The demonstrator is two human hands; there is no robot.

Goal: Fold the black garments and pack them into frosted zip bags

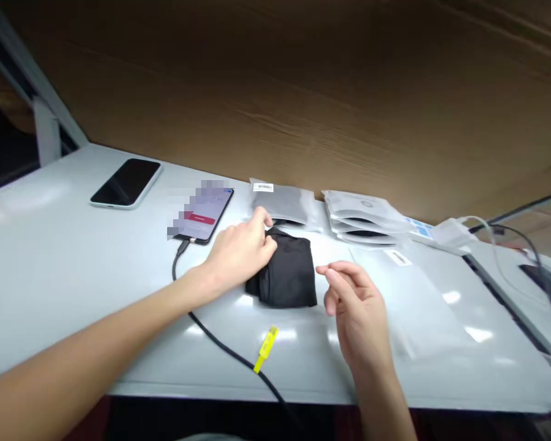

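A folded black cloth [290, 272] lies on the white table in front of me. My left hand [243, 248] is at its upper left edge, with the thumb and fingers closed on the fabric; part of the grip is hidden. Just right of the cloth, my right hand [358, 300] is raised, its fingers loosely bent and apart, nothing visible in it. A transparent plastic bag [422, 306] with a barcode label lies flat beyond the right hand. Behind the cloth rests a frosted bag [282, 202] with dark contents and a barcode label.
Several frosted bags [365, 211] are stacked at the back right. A lit phone [206, 217] is plugged into a black cable [224, 348] with a yellow tag [266, 348]. Another phone [126, 182] lies at left. Cardboard [280, 92] stands behind; more cables [542, 263] are at right.
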